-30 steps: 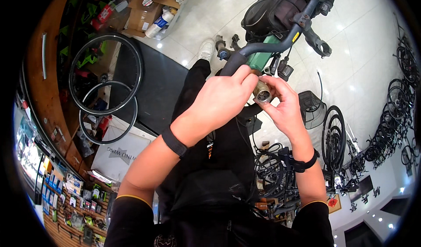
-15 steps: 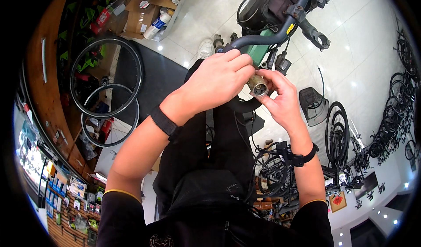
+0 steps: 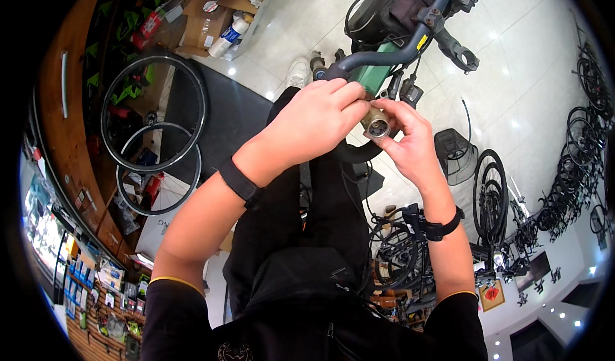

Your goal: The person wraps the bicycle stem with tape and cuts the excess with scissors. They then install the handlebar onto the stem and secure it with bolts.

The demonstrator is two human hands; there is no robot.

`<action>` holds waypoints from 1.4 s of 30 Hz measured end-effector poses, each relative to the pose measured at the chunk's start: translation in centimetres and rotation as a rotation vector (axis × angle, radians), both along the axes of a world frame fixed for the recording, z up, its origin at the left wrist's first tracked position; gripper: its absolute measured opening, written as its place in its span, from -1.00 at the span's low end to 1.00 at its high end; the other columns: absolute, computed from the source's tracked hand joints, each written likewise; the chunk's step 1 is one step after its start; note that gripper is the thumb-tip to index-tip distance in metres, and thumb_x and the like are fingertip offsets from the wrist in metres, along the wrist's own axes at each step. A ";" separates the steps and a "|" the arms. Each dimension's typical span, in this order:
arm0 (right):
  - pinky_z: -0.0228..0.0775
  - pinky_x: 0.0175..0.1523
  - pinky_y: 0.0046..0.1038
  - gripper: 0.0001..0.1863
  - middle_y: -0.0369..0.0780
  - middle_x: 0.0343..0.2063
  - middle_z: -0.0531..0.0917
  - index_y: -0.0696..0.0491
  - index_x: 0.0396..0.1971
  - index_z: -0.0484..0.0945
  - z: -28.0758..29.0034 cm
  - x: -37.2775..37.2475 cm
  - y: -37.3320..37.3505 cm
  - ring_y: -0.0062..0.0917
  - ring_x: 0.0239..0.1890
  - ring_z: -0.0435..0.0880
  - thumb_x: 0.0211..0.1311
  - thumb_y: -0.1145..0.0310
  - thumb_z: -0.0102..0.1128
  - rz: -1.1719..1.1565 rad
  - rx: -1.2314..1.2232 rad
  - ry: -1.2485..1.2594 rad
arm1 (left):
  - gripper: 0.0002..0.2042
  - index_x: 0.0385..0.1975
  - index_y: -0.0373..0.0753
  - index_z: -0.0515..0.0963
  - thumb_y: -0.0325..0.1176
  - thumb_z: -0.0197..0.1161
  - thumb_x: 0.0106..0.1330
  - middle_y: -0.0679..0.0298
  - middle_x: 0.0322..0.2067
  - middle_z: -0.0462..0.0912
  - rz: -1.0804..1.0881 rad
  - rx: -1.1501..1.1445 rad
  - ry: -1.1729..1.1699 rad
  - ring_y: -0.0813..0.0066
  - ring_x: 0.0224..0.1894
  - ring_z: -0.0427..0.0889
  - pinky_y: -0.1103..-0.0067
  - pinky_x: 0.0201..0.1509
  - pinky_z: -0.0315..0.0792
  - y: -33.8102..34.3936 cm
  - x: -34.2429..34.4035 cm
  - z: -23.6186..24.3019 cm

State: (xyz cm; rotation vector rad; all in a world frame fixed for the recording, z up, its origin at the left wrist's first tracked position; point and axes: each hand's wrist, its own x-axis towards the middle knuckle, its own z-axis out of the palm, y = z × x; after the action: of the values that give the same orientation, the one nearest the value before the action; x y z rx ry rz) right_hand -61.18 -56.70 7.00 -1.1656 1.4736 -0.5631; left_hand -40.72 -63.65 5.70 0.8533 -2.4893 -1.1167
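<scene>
Both hands meet in front of me on a small round metal part (image 3: 376,125) with a dark hole in its end. My left hand (image 3: 314,125) covers it from the left, fingers curled over its top. My right hand (image 3: 408,143) cups it from the right and below. Just beyond the hands stands a green bicycle frame (image 3: 373,74) with a black handlebar (image 3: 410,48) curving up to the right.
Two bare bicycle wheels (image 3: 152,124) lean at the left beside a dark mat (image 3: 224,117). Cardboard boxes and a bottle (image 3: 225,33) sit at the top. Several more wheels and bicycles (image 3: 564,188) line the right side. A wire basket (image 3: 456,155) stands on the tiled floor.
My hands and the metal part have stayed together. The view has shifted slightly, and my left fingers have turned a little over the part.
</scene>
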 end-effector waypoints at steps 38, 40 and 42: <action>0.49 -0.25 -0.53 -0.53 -0.23 -0.36 0.57 0.13 -0.03 0.57 -0.3 0.1 0.1 -0.55 -0.40 0.59 -0.04 0.64 0.35 0.009 -0.065 -0.002 | -0.72 -0.33 -0.17 0.57 -0.38 0.46 -0.05 0.33 -0.34 0.64 0.061 0.150 0.099 0.28 -0.32 0.64 0.46 -0.28 0.47 -0.3 0.1 -0.5; 0.49 -0.25 -0.53 -0.53 -0.24 -0.36 0.56 0.13 -0.03 0.57 -0.3 0.1 0.1 -0.55 -0.40 0.58 -0.04 0.65 0.34 0.008 -0.067 0.002 | -0.73 -0.32 -0.17 0.56 -0.39 0.46 -0.05 0.34 -0.35 0.64 -0.013 0.138 0.066 0.29 -0.34 0.64 0.47 -0.30 0.46 -0.4 0.5 -1.0; 0.48 -0.24 -0.53 -0.53 -0.24 -0.36 0.56 0.13 -0.04 0.57 -0.5 0.2 0.2 -0.56 -0.40 0.58 -0.05 0.65 0.34 0.006 -0.069 0.006 | -0.73 -0.33 -0.18 0.56 -0.39 0.46 -0.04 0.33 -0.35 0.64 0.023 0.143 0.079 0.30 -0.36 0.64 0.47 -0.31 0.47 -0.2 0.6 -1.0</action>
State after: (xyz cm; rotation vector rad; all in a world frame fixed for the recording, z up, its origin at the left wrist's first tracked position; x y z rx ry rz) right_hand -61.03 -56.49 6.47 -1.2255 1.4651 -0.6107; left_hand -40.09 -63.83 4.68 0.8555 -2.3533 -1.3075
